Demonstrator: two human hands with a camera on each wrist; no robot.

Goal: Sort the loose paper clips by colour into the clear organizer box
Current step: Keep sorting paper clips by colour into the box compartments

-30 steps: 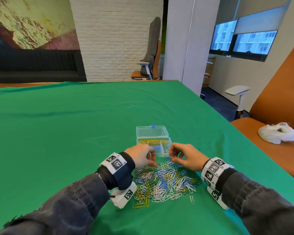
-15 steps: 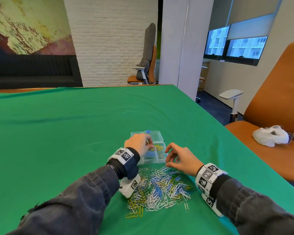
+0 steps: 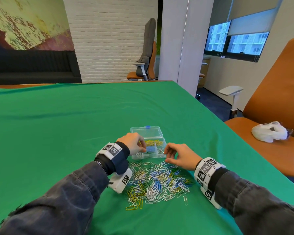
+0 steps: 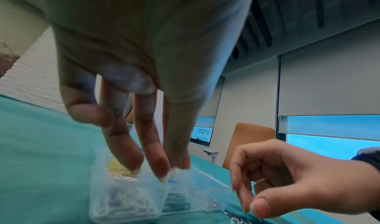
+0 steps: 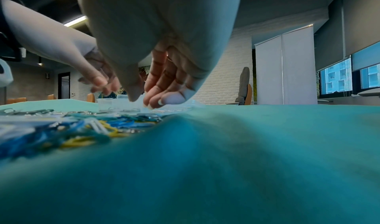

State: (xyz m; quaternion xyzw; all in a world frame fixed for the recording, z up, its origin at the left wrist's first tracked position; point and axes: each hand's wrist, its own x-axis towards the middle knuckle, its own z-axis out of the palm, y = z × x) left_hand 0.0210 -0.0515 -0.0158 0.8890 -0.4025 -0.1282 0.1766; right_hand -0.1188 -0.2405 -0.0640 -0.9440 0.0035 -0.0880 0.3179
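Nearest the person, a heap of loose paper clips [image 3: 157, 182] in white, blue, yellow and green lies on the green tablecloth [image 3: 58, 133], between the two denim-sleeved forearms. Just beyond the heap stands the clear organizer box [image 3: 148, 150], its lid [image 3: 146, 131] thrown back flat on the far side; the head view shows yellow clips in the far compartment, blue in the middle and white at the near left. The left hand [image 3: 133, 144] hangs over the left part of the box with its fingers pointing down. The left wrist view adds what the head view hides: the fingertips [image 4: 158, 164] are bunched together just above the compartments, thumb close against them, though whether a clip is pinched there is too blurred to tell. The right hand [image 3: 178, 156] hovers over the far right edge of the heap, beside the box's near right corner, fingers loosely curled and apart, thumb low. The right wrist view, from cloth level, shows those fingers [image 5: 162, 87] clear of the clips and holding nothing, with the heap [image 5: 68, 128] spreading out to the left. On the orange chair [image 3: 278, 102] to the right lies a crumpled white bag [image 3: 269, 131]; farther off are a white brick wall [image 3: 112, 39] and a window [image 3: 236, 43]. Compared with a second ago, the left hand has moved from the heap's far edge to above the box, and the right hand's fingers have loosened from their closed pinch.
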